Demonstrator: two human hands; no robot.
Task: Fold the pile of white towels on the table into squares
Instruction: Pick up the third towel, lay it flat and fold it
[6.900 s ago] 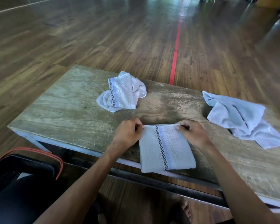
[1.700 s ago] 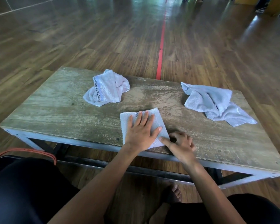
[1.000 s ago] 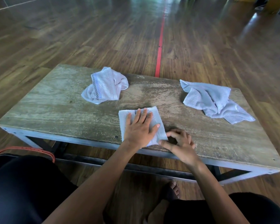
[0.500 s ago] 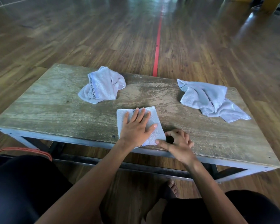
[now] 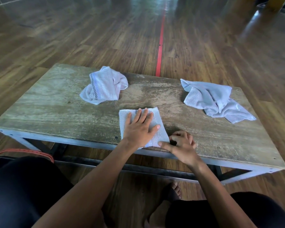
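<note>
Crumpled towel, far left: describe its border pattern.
The crumpled towel has a dark checkered stripe beside a pale band; head view.

No readable text or labels, though the far background is blurred.

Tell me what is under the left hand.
The folded towel, flat on the table, lies under the left hand. The palm covers its middle, so that part cannot be seen.

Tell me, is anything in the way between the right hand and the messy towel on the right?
No, nothing visible. Only bare table lies between the right hand, which is at the folded towel's near corner, and the crumpled towel on the right. The left hand presses flat on the folded towel.
</note>
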